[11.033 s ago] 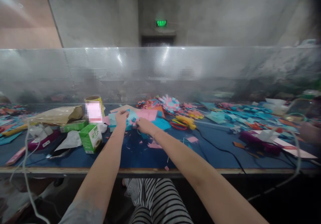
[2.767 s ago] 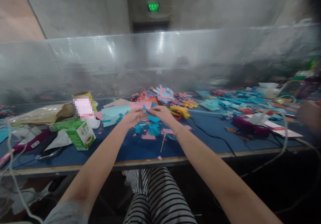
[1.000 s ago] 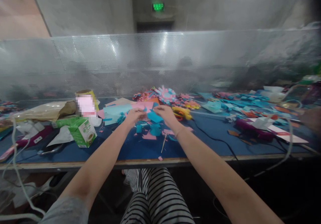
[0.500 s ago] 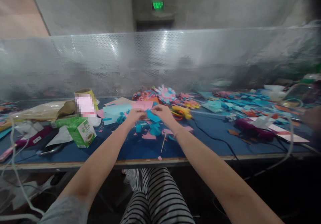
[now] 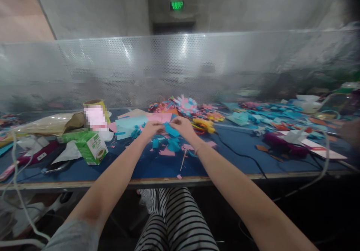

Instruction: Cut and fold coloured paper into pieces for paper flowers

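Both my arms reach over a blue table [image 5: 140,168]. My left hand [image 5: 151,129] and my right hand [image 5: 181,126] meet above it, each with fingers pinched on a small blue paper piece [image 5: 170,130] held between them. Under the hands lie blue and pink paper scraps [image 5: 168,148] and a thin stick [image 5: 183,160]. Sheets of light blue and pink paper [image 5: 132,123] lie just behind my left hand.
A green carton [image 5: 92,150], a yellow tape roll [image 5: 95,106] and a brown paper bag [image 5: 47,123] stand to the left. Finished paper flowers [image 5: 185,106] and yellow scissors [image 5: 204,125] lie beyond the hands. A black cable [image 5: 242,155] runs right. Another person's hand [image 5: 350,131] shows at the far right edge.
The hands have stayed together on the blue paper piece, with only slight finger shifts. Nothing else on the table has moved.
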Demonstrator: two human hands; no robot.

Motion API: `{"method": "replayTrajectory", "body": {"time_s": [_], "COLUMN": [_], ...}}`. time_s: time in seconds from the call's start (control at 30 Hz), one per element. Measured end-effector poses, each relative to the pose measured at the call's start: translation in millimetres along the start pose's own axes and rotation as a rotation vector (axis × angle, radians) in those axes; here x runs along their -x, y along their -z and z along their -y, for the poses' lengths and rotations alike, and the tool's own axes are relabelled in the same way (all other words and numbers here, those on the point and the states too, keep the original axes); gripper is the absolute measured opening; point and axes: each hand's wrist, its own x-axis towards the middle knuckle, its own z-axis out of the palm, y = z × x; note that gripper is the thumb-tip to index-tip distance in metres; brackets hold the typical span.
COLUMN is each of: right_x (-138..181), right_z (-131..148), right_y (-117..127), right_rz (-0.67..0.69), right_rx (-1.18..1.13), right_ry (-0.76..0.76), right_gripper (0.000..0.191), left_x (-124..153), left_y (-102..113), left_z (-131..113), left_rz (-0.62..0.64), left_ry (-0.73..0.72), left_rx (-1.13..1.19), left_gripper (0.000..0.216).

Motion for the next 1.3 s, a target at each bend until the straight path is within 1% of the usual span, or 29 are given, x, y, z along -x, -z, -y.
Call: {"method": "replayTrajectory", "body": {"time_s": [0.17, 0.27, 0.5, 0.7, 0.83, 1.03, 1.3], "right_x": [-0.1, 0.3, 1.6, 1.6, 1.7, 3.1, 1.4], "right_z": [1.4, 2.7, 0.9, -0.7, 0.4, 3.2, -0.5], "right_y": [0.8, 1.1, -1.1, -3.0, -3.1, -2.1, -1.4], "right_rz": [-0.024, -0.026, 0.015, 0.004, 0.005, 0.019, -0.001], "right_rx": [0.037, 0.034, -0.016, 0.023, 0.04, 0.057, 0.075], "right_ry": [0.013, 0.033, 0.059, 0.05, 0.048, 0.046, 0.058], "right_gripper": [0.008, 0.007, 0.01, 0.009, 0.008, 0.009, 0.008], "left_x": [-0.2, -2.0, -1.2, 0.3, -1.0, 1.2, 1.5], "left_y": [0.6, 1.8, 1.7, 0.3, 1.6, 2.3, 2.0], "left_z": [0.4, 2.0, 0.8, -1.4, 1.3, 1.0, 0.0], "left_rz": [0.022, 0.005, -0.02, -0.014, 0.0, -0.019, 0.011], "left_ry": [-0.002, -0.014, -0.011, 0.012, 0.0, -0.008, -0.024], "left_rx": [-0.004, -0.028, -0.046, -0.02, -0.009, -0.022, -0.032], "left_gripper": [0.011, 0.01, 0.009, 0.009, 0.011, 0.011, 0.015]}}
